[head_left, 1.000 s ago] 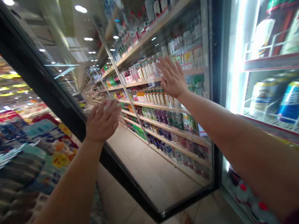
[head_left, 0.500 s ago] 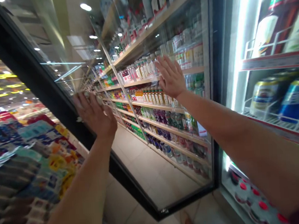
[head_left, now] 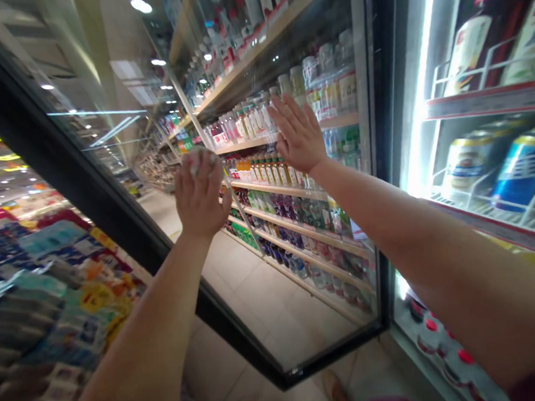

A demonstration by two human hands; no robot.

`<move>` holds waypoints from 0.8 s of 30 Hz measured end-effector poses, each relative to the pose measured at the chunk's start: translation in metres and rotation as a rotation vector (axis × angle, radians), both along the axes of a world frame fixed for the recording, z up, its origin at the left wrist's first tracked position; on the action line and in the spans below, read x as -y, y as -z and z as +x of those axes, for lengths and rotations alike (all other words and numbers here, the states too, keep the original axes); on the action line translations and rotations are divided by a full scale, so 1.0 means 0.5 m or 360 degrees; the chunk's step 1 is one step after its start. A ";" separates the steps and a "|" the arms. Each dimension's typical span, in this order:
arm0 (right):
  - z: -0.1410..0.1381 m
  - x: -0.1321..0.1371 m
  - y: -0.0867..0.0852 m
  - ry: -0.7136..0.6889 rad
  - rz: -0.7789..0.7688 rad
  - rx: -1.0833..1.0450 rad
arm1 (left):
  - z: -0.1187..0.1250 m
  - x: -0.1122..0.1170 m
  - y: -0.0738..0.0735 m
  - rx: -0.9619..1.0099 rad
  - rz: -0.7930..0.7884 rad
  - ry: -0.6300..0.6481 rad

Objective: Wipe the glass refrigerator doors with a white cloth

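Observation:
An open glass door (head_left: 259, 325) with a black frame stands in front of me, swung out from a lit drinks fridge. My left hand (head_left: 201, 196) presses a pale, crumpled cloth (head_left: 204, 151) against the glass; the fingers cover most of it. To its right, my right hand (head_left: 300, 135) lies flat on the same pane, fingers stretched and slightly spread, with nothing seen in it. Both arms reach forward, the right one crossing before the fridge opening.
Fridge shelves (head_left: 491, 101) at right carry bottles and blue cans (head_left: 527, 171); red-capped bottles (head_left: 465, 358) stand below. Through the glass appear long wooden shelves (head_left: 289, 189) of drinks and a tiled floor (head_left: 251, 294). Packaged goods (head_left: 71, 290) fill the left side.
My left hand has slid right across the glass with the cloth, away from the door's left frame. My right hand stays flat on the pane; the view has shifted slightly.

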State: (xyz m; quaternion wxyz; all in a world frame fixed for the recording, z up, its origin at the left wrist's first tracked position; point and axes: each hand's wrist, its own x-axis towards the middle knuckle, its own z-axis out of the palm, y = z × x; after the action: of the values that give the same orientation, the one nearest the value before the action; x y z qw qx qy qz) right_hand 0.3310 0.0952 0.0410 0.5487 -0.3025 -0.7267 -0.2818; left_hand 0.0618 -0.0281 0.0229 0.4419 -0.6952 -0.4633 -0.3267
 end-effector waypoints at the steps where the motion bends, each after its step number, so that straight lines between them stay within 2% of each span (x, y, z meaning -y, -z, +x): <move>1: 0.000 0.001 0.000 0.0002 -0.0001 0.0002 | -0.006 -0.001 -0.001 -0.0124 -0.0106 0.0035; 3: 0.001 0.002 0.000 0.0011 0.0005 0.0008 | -0.022 0.000 -0.011 -0.0226 -0.0158 0.0044; 6: 0.001 0.003 0.000 0.0033 0.0015 0.0010 | -0.029 0.003 -0.030 0.0041 0.0134 -0.0035; 9: 0.001 0.004 0.000 0.0047 0.0008 0.0015 | -0.007 -0.005 -0.015 0.0255 0.0314 -0.0065; 12: 0.001 0.003 0.001 0.0044 0.0021 0.0012 | 0.005 -0.020 0.016 -0.0123 0.0134 0.0037; 15: 0.001 0.002 0.001 0.0058 0.0042 0.0005 | -0.011 -0.025 0.015 -0.0535 -0.0170 0.0163; 17: 0.002 0.001 0.001 0.0055 0.0039 0.0007 | -0.020 -0.023 -0.001 -0.0471 -0.0136 0.0135; 19: 0.002 0.001 0.002 0.0050 0.0029 0.0008 | -0.014 -0.022 -0.012 -0.0237 0.0069 0.0071; 22: 0.001 0.001 0.002 0.0056 0.0022 0.0012 | 0.014 -0.029 0.004 -0.0029 0.0216 0.0057; 24: 0.000 0.002 0.002 0.0065 0.0022 0.0014 | 0.026 -0.034 0.021 -0.0237 0.0085 0.0136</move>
State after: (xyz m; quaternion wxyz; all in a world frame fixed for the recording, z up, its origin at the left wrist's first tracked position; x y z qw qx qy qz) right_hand 0.3312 0.0943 0.0399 0.5417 -0.3121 -0.7208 -0.2993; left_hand 0.0750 -0.0111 0.0122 0.4793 -0.7247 -0.3902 -0.3047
